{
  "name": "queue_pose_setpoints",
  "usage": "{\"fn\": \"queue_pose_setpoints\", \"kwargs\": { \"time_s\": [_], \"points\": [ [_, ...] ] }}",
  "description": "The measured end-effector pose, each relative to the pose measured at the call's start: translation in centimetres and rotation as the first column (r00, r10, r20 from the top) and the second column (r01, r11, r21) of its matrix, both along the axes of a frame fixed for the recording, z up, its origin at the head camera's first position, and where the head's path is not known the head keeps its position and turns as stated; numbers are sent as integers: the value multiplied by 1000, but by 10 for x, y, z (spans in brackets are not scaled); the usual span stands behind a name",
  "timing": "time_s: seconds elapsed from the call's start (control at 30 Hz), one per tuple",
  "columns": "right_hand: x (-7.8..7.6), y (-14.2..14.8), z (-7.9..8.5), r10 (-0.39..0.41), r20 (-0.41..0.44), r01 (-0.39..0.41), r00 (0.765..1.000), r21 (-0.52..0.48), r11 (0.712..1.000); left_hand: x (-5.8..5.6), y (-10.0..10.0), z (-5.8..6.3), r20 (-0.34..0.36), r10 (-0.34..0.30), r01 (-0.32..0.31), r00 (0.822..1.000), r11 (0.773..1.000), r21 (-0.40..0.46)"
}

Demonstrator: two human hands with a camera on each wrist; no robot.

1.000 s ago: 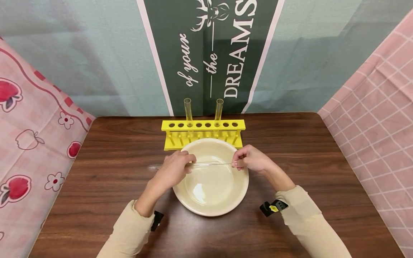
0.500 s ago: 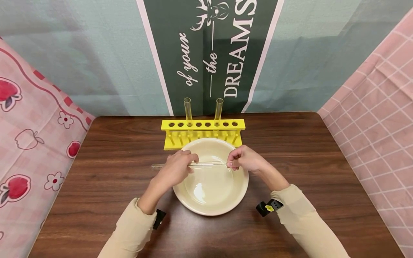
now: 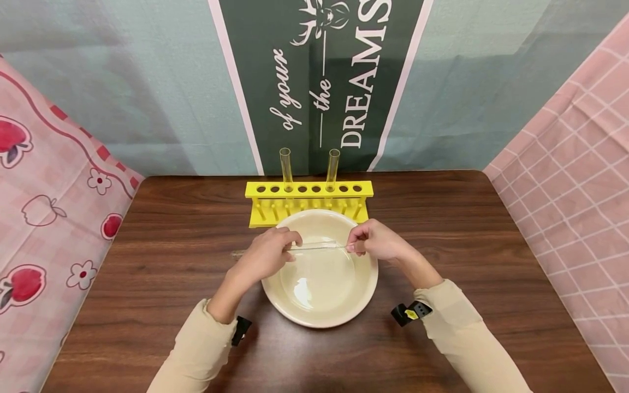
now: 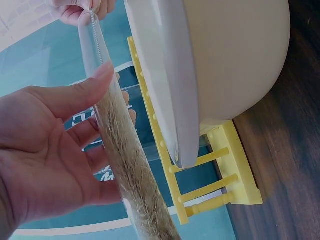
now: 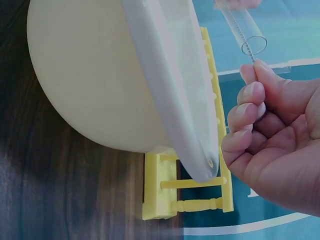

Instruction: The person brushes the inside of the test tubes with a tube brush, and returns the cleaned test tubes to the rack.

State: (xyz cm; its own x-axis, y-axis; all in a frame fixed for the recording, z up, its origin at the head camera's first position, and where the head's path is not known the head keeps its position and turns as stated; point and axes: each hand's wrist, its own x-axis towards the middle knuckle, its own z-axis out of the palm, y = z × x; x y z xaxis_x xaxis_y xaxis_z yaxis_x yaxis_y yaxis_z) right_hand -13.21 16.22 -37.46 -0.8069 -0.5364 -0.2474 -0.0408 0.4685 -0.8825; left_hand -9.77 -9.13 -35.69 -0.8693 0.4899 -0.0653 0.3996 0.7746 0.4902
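Over the cream basin (image 3: pixel 324 295), my left hand (image 3: pixel 267 254) holds a clear glass test tube (image 4: pixel 89 42) lying nearly level, thumb on the near side and fingers behind it. Inside the glass sits a test tube brush, its tan bristles (image 4: pixel 132 160) filling the closed-end part. The brush's twisted wire (image 5: pixel 237 30) runs out through the open mouth. My right hand (image 3: pixel 378 242) pinches that wire between thumb and forefinger just beyond the mouth, its other fingers curled in, as the right wrist view shows.
Behind the basin stands a yellow test tube rack (image 3: pixel 253 191) with pegs along its base. Two clear test tubes, a left one (image 3: pixel 286 166) and a right one (image 3: pixel 333 166), stand upright in it. All rest on a dark wooden table (image 3: pixel 442 240) with fabric-covered walls around.
My right hand has moved left, closer to the tube's mouth, and more of the brush's wire is inside the tube. My left hand keeps its hold with little movement.
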Motion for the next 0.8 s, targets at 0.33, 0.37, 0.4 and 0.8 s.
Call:
{"fn": "queue_pose_setpoints", "kwargs": {
  "time_s": [0.33,0.37,0.4,0.8],
  "points": [
    [-2,1,-1,17,-84,-15,996,27,1000,-1,-3,2,62,11,-12,998,1000,18],
    [-2,1,-1,18,-91,-16,996,28,999,-2,-4,2,73,10,-12,997,1000,21],
    [-1,1,-1,19,-95,-16,995,30,999,-2,-4,2,83,10,-12,997,1000,23],
    [1,1,0,19,-139,-12,990,47,999,-2,-6,0,102,46,-53,994,996,68]
  ]
}}
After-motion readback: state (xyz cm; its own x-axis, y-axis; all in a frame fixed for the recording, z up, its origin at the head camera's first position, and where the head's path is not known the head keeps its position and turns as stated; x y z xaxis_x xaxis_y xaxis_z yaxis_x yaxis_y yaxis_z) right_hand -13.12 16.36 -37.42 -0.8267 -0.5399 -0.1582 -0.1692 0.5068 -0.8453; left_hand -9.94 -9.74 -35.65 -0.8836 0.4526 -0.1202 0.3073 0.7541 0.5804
